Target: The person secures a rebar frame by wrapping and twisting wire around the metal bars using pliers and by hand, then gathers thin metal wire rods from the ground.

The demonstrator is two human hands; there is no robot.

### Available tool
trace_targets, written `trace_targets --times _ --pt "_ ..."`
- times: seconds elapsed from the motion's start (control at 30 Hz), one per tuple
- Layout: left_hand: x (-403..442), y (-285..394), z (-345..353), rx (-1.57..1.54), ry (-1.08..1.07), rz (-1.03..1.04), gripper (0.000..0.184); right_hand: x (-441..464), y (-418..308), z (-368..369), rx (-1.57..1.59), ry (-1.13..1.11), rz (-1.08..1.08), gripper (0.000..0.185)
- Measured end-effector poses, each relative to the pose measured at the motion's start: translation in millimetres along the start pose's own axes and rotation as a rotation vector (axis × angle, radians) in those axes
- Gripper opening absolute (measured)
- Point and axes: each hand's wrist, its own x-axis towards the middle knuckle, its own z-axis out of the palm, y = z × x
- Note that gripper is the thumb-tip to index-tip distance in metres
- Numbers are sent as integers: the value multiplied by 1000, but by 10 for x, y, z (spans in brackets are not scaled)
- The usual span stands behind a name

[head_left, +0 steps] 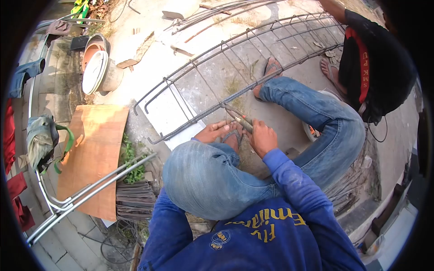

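My right hand (263, 139) is closed round the handles of a pair of pincers (240, 118). Their jaws meet the lower long bar of a rebar cage (244, 90), where a crossing stirrup joins it. My left hand (211, 132) is just left of the pincers and below the bar, its fingers drawn together. Whatever is between those fingertips is too small to make out. The cage runs from the hooked bar ends at the left up to the far right, with thin stirrups across it. Below my hands is my sandalled foot (233, 137).
A white board (174, 113) lies under the cage's left end. Further left are a plywood sheet (97, 158), metal tubes (97, 192), a bundle of rods (134, 198) and buckets (110, 77). Another person in a black shirt (384, 67) crouches at the right.
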Motion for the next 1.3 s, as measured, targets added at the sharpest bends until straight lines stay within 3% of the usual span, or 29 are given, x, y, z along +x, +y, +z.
trace_targets --times 0.1,0.2,0.3,0.4,0.5,0.6,0.73,0.83,0.93,0.97,1.03,1.07,1.13,1.17,1.27,1.3 --pt "54 -42 -9 -13 -144 -11 63 181 189 63 634 -490 162 37" --pt "124 -13 -146 -99 -173 -146 61 236 321 16 1581 -1133 520 30" --pt "260 -33 -147 -376 93 -265 58 204 277 -18 1559 -1122 475 36" --pt "572 -72 34 -466 94 -134 50 177 204 -75 1518 -1115 433 43" --pt "788 -219 -55 -602 -91 10 47 92 82 -186 704 -492 121 57" --pt "843 -153 68 -705 0 9 42 -151 -163 -327 -98 155 -168 73" --pt "739 -104 78 -701 22 -46 38 -137 -192 -58 -28 38 -36 58" --pt "616 -116 122 -709 64 -112 44 10 -62 -50 201 -220 32 46" --pt "697 -279 65 -698 41 -119 42 124 146 -50 1274 -925 433 51" --pt "770 -309 42 -702 32 -112 41 104 165 -26 1469 -1060 508 52" --pt "780 -223 100 -696 15 -90 40 98 138 -40 1463 -1136 520 56" --pt "752 -196 124 -686 11 -76 40 118 119 -54 1336 -1107 501 57" --pt "788 -126 108 -656 22 -53 39 132 28 -200 737 -805 357 60" --pt "816 -162 107 -643 42 -57 40 25 -13 -322 446 -445 55 60" --pt "846 -211 166 -702 54 -47 41 -294 -278 -255 -99 239 -100 59" --pt "864 -184 161 -711 40 -53 42 -295 -271 -223 -78 250 -90 57"
